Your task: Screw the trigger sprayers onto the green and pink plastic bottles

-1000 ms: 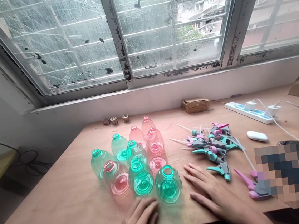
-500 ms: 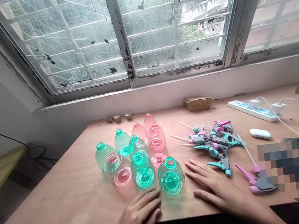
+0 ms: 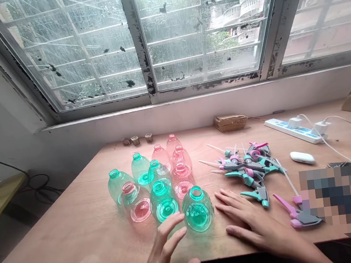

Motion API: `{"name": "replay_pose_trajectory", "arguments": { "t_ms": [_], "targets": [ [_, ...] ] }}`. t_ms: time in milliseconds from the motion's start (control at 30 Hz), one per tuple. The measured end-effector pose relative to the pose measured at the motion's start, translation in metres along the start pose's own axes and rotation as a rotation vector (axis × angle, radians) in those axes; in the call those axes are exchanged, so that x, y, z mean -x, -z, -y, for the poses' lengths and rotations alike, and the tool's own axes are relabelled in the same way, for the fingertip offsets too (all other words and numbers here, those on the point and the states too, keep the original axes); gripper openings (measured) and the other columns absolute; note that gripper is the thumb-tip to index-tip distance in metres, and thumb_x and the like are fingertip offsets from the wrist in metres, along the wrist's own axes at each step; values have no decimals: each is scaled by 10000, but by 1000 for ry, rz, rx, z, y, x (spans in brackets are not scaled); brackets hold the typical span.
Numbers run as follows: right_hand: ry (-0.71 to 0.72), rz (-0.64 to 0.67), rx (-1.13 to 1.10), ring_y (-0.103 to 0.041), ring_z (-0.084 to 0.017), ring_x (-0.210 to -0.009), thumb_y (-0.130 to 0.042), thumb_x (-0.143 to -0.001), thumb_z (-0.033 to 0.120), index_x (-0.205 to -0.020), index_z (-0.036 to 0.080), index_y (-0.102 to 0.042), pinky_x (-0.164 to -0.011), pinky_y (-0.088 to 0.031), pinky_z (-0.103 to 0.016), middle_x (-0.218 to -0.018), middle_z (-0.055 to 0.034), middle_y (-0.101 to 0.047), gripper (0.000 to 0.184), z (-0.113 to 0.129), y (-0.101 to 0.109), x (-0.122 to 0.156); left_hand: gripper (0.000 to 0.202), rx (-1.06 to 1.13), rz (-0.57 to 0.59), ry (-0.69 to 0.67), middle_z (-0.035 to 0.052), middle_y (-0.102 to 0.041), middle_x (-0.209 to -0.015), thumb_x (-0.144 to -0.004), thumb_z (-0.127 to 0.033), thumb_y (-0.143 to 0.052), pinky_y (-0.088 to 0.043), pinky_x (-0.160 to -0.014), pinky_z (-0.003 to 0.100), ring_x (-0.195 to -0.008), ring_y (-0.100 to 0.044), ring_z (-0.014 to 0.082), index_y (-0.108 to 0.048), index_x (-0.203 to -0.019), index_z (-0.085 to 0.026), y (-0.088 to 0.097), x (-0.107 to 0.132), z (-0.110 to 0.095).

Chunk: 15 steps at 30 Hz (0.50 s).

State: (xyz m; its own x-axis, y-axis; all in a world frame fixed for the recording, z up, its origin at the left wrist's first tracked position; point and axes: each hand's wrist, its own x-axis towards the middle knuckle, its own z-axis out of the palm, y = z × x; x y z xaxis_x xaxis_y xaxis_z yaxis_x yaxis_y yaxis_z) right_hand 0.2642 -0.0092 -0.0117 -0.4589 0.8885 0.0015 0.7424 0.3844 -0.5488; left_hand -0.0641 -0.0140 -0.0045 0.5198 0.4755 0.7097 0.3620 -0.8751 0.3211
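My left hand point(image 3: 166, 250) is raised with its fingers apart, just in front of a clear green bottle point(image 3: 198, 209) that stands open-necked near the table's front edge. It holds nothing. On the other side of that bottle, my right hand point(image 3: 249, 218) lies flat on the table with fingers spread. Behind the left hand stand several more capless bottles, among them a green one point(image 3: 165, 202) and a pink one point(image 3: 137, 203). A pile of spray trigger heads point(image 3: 250, 163), grey with teal or pink levers, lies beyond my right hand. One pink-levered trigger head point(image 3: 300, 214) lies apart from the pile.
A white power strip point(image 3: 296, 130) with plugged-in chargers and a white case point(image 3: 302, 157) sit at the right. A cardboard box point(image 3: 230, 122) and small brown cubes point(image 3: 135, 140) are by the wall under the window. A blurred patch covers the right edge.
My left hand has lifted from the table and its fingers have spread, beside the front green bottle. My right hand stays flat. The view has shifted slightly.
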Motion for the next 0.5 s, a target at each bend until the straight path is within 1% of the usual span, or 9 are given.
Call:
{"name": "replay_pose_trajectory", "arguments": {
  "t_ms": [33,67,133,200,267,333,400,500],
  "targets": [
    [1,-2,3,-177,-330,-1630,-441,-1070,633,-1636,320,-428,-1305,-204,-596,-1760,-17,-243,647,0,1,0,550,14,-43,-3,185,-494,-1579,-1069,-281,-599,-454,-1231,444,-1491,-496,305,-397,-1573,-194,-7,-4,-3],
    [4,-4,7,-177,-330,-1630,-442,-1071,630,-1636,319,-427,-1305,-203,-597,-1760,-18,-242,646,0,1,0,630,31,-62,25,195,-437,-1622,-1059,-278,-618,-426,-1248,487,-1527,-446,323,-323,-1611,-203,-15,-9,-6],
    [10,-7,15,-184,-331,-1627,-447,-1071,624,-1638,315,-422,-1303,-208,-601,-1758,-25,-245,646,0,1,0,806,46,-71,104,219,-318,-1692,-1033,-278,-662,-380,-1263,565,-1581,-347,366,-164,-1664,-224,-32,-18,-13],
    [20,-11,21,-195,-337,-1624,-457,-1072,616,-1638,308,-420,-1298,-217,-609,-1753,-36,-255,645,-1,-1,0,964,34,-36,155,256,-204,-1737,-1009,-273,-695,-364,-1257,613,-1604,-273,413,-13,-1688,-218,-47,-24,-18],
    [35,-24,27,-202,-343,-1620,-467,-1074,601,-1639,300,-416,-1295,-229,-610,-1748,-46,-262,642,-3,-3,1,1057,-10,27,188,288,-150,-1748,-997,-254,-705,-381,-1238,635,-1608,-225,448,90,-1690,-197,-60,-27,-21],
    [54,-43,35,-208,-344,-1618,-483,-1075,583,-1640,299,-410,-1293,-241,-602,-1744,-50,-270,637,-5,-5,1,1095,-64,95,241,298,-142,-1749,-991,-231,-702,-401,-1217,650,-1609,-182,465,144,-1685,-192,-68,-27,-21],
    [72,-58,46,-216,-343,-1616,-500,-1074,569,-1647,304,-393,-1292,-252,-595,-1743,-48,-276,640,-6,-7,1,1101,-92,138,303,283,-142,-1755,-993,-223,-694,-399,-1211,663,-1613,-151,461,165,-1682,-213,-71,-27,-20],
    [90,-62,74,-214,-336,-1617,-485,-1087,547,-1658,300,-366,-1293,-254,-591,-1746,-45,-272,634,-7,-7,1,1080,-67,134,351,232,-152,-1769,-997,-228,-690,-364,-1239,646,-1624,-153,423,142,-1686,-258,-69,-29,-18]
  ]
}}
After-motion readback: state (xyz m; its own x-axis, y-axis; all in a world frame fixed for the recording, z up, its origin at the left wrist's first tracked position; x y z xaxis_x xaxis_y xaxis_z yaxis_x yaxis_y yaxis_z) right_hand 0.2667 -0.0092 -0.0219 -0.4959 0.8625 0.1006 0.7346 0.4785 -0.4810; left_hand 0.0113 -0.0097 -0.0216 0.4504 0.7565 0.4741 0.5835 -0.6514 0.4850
